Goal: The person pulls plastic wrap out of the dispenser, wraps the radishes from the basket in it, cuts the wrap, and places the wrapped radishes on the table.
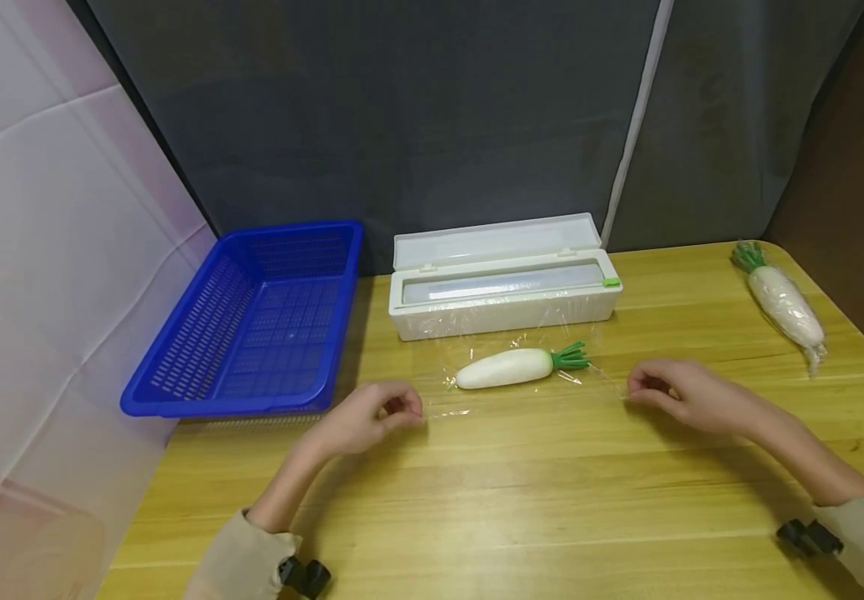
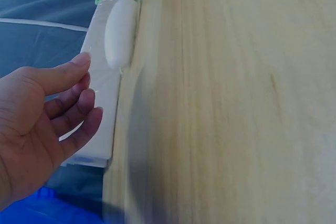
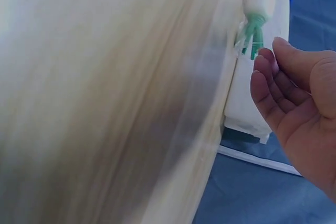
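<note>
A white radish (image 1: 510,368) with green stalks lies on the table in front of the white box, on a sheet of clear plastic wrap (image 1: 461,410). With thumb and fingertips my left hand (image 1: 372,414) pinches the near left corner of the wrap. My right hand (image 1: 690,396) pinches the wrap at its right end, beyond the stalks. In the left wrist view the radish (image 2: 121,34) shows past the left thumb. The right wrist view shows its green stalks (image 3: 255,35) close to the right fingertips.
Behind the radish stands a white wrap dispenser box (image 1: 506,312), lid raised. A blue plastic basket (image 1: 337,333) sits at the left. Another radish (image 1: 787,307), wrapped in clear film, lies at the far right of the wooden table (image 1: 521,517).
</note>
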### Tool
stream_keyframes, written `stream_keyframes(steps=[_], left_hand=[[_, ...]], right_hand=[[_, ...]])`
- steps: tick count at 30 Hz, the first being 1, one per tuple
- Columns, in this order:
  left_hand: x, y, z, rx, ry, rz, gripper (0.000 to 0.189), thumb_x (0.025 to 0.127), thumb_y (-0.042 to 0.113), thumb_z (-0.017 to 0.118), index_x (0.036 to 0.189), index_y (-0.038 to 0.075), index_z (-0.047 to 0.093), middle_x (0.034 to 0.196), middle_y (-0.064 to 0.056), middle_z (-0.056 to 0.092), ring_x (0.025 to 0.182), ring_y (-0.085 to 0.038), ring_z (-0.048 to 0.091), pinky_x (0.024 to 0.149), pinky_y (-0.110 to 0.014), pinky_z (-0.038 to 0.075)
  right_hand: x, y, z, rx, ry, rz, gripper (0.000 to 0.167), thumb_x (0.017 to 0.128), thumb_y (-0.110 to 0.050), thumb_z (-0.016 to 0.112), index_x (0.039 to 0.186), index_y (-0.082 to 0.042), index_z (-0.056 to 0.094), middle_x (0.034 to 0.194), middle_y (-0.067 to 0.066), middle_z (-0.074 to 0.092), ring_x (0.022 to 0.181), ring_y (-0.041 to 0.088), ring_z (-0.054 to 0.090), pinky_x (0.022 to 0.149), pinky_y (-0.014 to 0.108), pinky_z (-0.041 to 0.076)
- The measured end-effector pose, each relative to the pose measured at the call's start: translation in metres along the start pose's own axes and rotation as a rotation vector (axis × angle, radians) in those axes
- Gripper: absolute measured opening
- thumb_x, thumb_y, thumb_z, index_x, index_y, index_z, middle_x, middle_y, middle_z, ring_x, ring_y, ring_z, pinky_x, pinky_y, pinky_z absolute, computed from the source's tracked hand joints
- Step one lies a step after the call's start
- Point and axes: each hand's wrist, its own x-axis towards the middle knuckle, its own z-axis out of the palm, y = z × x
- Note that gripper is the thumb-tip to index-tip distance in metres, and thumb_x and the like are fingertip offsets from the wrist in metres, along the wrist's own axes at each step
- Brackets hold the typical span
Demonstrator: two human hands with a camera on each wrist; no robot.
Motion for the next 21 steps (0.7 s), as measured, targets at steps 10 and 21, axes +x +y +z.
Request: stream_keyframes(steps=[10,21], left_hand=[[0.004,0.002,-0.002,0.015,0.174,0.074,0.01,0.094,-0.001,0.068,0.093,0.009,0.065,0.087,-0.001,0.067,0.08,-0.012,0.06,0.072,-0.029,0.055],[0.013,0.005,0.0,0.084,0.385,0.114,0.006,0.095,0.0,0.068,0.094,0.004,0.065,0.085,-0.001,0.061,0.079,-0.014,0.058,0.067,-0.032,0.055]], right_hand=[[0.003,-0.001,-0.009,-0.042,0.098,-0.064,0.015,0.094,-0.001,0.069,0.093,-0.015,0.064,0.082,-0.011,0.059,0.074,-0.001,0.05,0.063,0.024,0.047],[0.012,-0.003,-0.017,-0.076,0.146,-0.024,0.014,0.093,0.0,0.069,0.094,-0.012,0.063,0.083,-0.007,0.06,0.074,0.002,0.05,0.062,0.024,0.047]])
